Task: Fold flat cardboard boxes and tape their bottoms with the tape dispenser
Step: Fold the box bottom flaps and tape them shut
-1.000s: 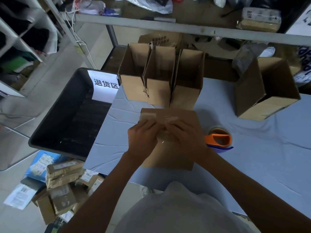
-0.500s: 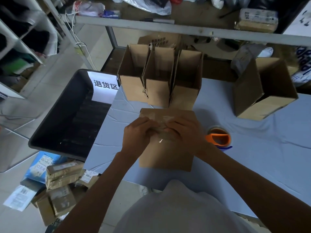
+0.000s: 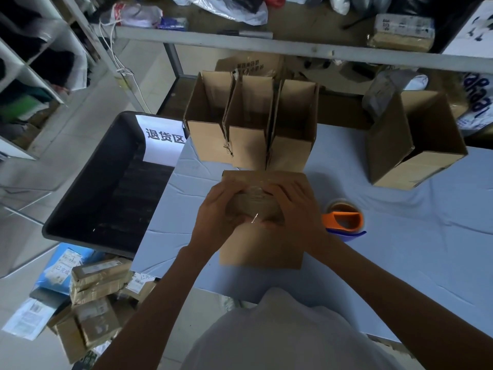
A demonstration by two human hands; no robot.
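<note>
Pressing outward now, our left hand point(image 3: 221, 209) and right hand point(image 3: 290, 206), fingers spread flat, have apparently smoothed clear tape onto the brown cardboard box point(image 3: 262, 244); bottom nearly sealed.

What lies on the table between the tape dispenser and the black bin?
In the head view, the box being taped, with both hands pressing on it, sits between the tape dispenser and the black bin.

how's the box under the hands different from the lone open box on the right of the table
The brown cardboard box under both hands shows a closed face on top with clear tape across it; the brown cardboard box standing alone at right shows an open mouth and empty inside. The left hand and right hand press on the near box; nothing touches the far one. The near box sits square to the person; the far one looks tilted. Both are plain brown cardboard on the pale blue table cover.
</note>
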